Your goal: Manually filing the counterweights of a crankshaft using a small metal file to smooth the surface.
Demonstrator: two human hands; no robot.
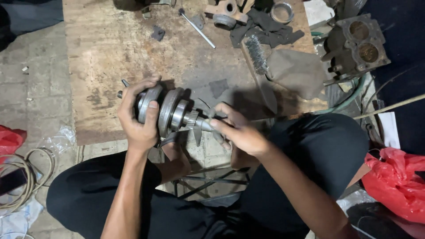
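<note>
I hold a grey metal crankshaft [173,113] level in front of me, above the near edge of a worn wooden board [110,53]. My left hand [138,119] wraps around its left round web, thumb over the rim. My right hand [237,130] pinches the thin shaft end on the right, just past the small toothed gear. A short stub of shaft sticks out to the left of my left hand. My knees in black trousers frame the hands on both sides.
On the board lie a wire brush [256,54], dark rags [265,28], a metal rod [198,28], a metal ring [282,12] and small engine parts. An engine cylinder block [356,44] stands at the right. Red plastic bags [396,181] lie at right and far left, coiled cable [26,177] at left.
</note>
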